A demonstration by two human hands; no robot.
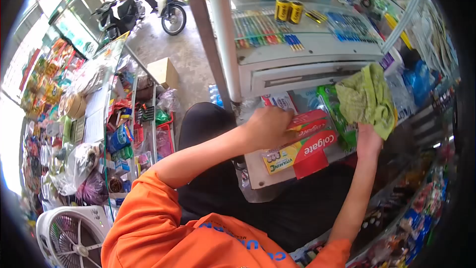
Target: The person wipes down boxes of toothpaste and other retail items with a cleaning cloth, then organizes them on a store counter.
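Left hand (270,126) clasps top Colgate box (310,119); box on stack just in front of white display case (307,77). Right hand (369,140) clenched around green cloth (366,99), bunched against display case's front, right end.

I make out the crumpled yellow-green cleaning cloth (366,100) as soft woven fabric, matt and slightly rough. The red rectangular Colgate cartons (313,140) are glossy printed cardboard (the lettering catches light). The white display cabinet (297,75) looks like smooth painted metal; its clear glass top (337,44) shines. The orange shirt sleeve (148,208) is matt cloth.
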